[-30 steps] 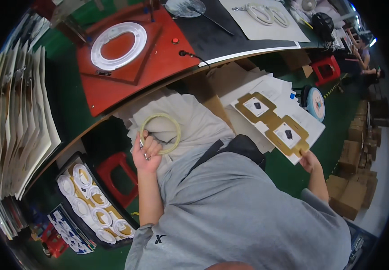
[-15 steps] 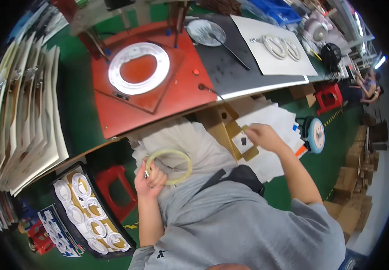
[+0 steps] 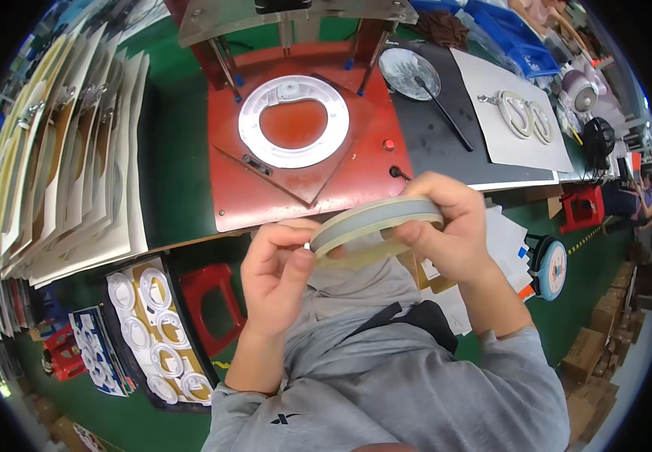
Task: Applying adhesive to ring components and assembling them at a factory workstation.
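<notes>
Above the person's lap, just off the near edge of the desk (image 3: 183, 120), a translucent pale-yellow ring (image 3: 377, 216) with a grey band around its outer side is held tilted, close to edge-on. The left hand (image 3: 274, 277) is partly closed, with thumb and curled fingers pinching the ring's left end; a small white piece (image 3: 308, 245) shows at the thumb. The right hand (image 3: 454, 235) is closed around the right end, thumb on the near side and fingers over the far side.

Beyond the hands, a white ring-shaped part (image 3: 335, 134) lies on a red plate (image 3: 375, 177) under a press frame, with a red push button (image 3: 388, 145) to its right. Farther right, a dish (image 3: 403, 69) holds the tip of a black-handled tool (image 3: 446, 113), and two pale coiled loops (image 3: 517, 117) lie on a white sheet (image 3: 505, 151).

Upright sheets (image 3: 115, 181) line the left side. Near left, a dark-edged tray (image 3: 190, 320) of white rings sits beside a red stool (image 3: 211, 277). Loose white papers (image 3: 505, 241) lie under the desk's right part, and brown cartons (image 3: 586, 350) stand on the far-right floor.
</notes>
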### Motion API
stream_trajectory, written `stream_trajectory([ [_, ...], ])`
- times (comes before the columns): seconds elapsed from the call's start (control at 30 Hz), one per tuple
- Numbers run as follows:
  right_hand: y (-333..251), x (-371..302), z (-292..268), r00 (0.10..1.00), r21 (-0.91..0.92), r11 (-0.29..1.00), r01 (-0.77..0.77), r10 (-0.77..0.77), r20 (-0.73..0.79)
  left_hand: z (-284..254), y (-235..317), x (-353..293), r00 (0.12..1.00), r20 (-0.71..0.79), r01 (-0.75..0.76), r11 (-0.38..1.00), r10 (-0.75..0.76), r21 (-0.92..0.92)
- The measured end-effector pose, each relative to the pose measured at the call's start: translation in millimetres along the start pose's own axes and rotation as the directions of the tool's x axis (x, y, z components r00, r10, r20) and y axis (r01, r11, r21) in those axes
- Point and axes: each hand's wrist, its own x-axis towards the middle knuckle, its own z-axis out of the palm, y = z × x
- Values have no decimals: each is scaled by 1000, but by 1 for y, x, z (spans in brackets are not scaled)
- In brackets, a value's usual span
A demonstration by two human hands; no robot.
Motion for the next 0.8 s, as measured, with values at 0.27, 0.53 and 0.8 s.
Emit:
stream_trajectory([
  [0.27, -2, 7, -20, 965, -172, 949, 263, -261, 35, -16, 21, 24, 975, 208, -168, 874, 79, 455],
  [0.53, 51, 53, -114, 905, -292, 956, -6, -119, -408, -27, 4, 13, 1000, 11, -3, 848, -3, 530],
  [0.8, 123, 54, -156, 874, -813, 505, -288, -209, -439, -36, -10, 11, 998, -59, 57, 833, -30, 551],
])
